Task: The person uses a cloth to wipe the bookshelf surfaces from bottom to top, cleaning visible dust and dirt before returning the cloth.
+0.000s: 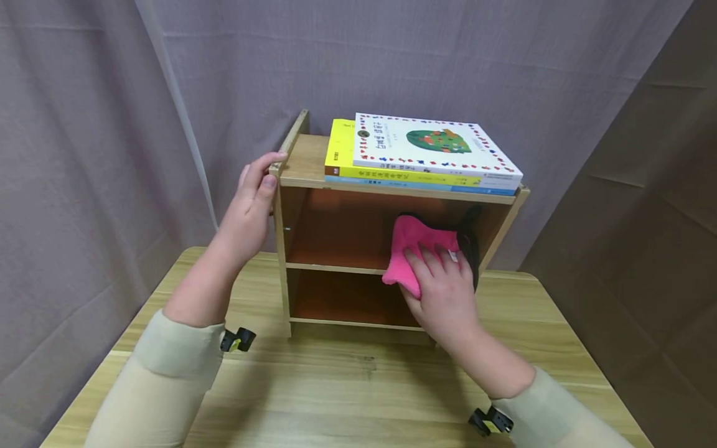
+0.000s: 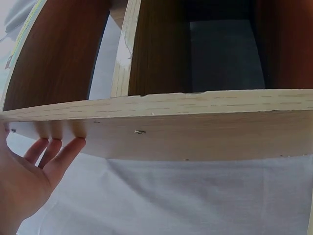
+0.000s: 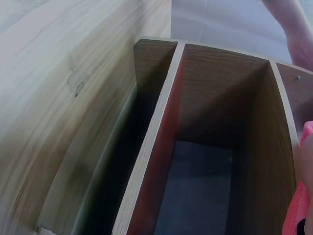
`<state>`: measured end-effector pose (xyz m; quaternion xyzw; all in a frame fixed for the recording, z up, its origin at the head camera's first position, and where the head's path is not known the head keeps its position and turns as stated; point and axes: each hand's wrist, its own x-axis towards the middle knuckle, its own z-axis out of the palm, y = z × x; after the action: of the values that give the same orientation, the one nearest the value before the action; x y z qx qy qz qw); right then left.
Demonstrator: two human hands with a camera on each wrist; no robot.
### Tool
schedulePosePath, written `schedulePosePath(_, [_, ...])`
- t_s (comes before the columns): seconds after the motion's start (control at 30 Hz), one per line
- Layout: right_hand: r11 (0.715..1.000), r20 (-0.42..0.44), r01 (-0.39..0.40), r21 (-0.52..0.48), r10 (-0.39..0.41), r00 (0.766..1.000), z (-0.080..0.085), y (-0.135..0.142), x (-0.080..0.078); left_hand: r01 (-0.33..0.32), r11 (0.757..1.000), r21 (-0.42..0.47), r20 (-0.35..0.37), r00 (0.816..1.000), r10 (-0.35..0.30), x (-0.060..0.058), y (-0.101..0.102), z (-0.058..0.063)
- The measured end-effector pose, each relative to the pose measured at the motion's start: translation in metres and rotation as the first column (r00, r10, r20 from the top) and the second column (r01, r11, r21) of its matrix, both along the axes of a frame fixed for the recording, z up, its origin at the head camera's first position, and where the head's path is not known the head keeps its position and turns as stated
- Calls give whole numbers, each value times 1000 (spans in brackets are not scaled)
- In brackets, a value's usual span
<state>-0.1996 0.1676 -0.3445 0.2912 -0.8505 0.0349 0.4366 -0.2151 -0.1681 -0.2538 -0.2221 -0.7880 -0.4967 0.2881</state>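
Note:
A small wooden bookshelf (image 1: 336,269) stands upright on the table, its open front facing me. My left hand (image 1: 252,202) grips its upper left side panel (image 2: 195,134). The thumb lies at the panel's front edge, and in the left wrist view several fingertips (image 2: 78,143) touch the outer face. At the right end of the middle shelf, my right hand (image 1: 445,292) holds a bright pink cloth (image 1: 411,239), fingers spread over it. Beside the cloth shows a dark rounded thing (image 1: 472,249), mostly hidden. Only a pink edge of the cloth (image 3: 297,210) appears in the right wrist view.
On the bookshelf's top lies a stack of picture books: a white one (image 1: 392,140), a yellow one (image 1: 340,146) and a blue one (image 1: 358,182). Grey curtain (image 1: 235,68) hangs close behind. The wooden tabletop (image 1: 313,392) extends in front and to both sides.

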Motion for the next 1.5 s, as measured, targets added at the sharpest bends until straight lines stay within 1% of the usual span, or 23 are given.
schedulePosePath(0.1, [999, -8, -4, -34, 3, 1000, 1, -1, -1, 4, 1000, 4, 11, 1000, -4, 1, -1, 1])
schedulePosePath(0.2, [998, -34, -18, -66, 16, 999, 1, -2, -3, 6, 1000, 8, 18, 1000, -7, 2, -1, 3])
schedulePosePath(0.3, [997, -46, -22, -78, 18, 999, 1, -3, -3, 8, 1000, 11, 13, 1000, -8, 2, 0, 3])
schedulePosePath(0.5, [995, -39, -23, -96, 19, 999, 0, -4, -3, 4, 1000, 0, 12, 1000, -4, 0, 0, 2])
schedulePosePath(0.83, [998, -20, -30, -57, 29, 999, -1, -14, -2, 5, 1000, -20, 21, 1000, -4, 2, -3, 3])
schedulePosePath(1.2, [999, -4, -23, -32, 23, 1000, -1, -25, 2, 12, 999, -36, -10, 1000, -13, -1, -3, 2])
schedulePosePath(1.5, [999, -27, -48, -22, 48, 998, -2, -37, 1, 12, 999, -30, -3, 1000, -12, 1, -3, 4])
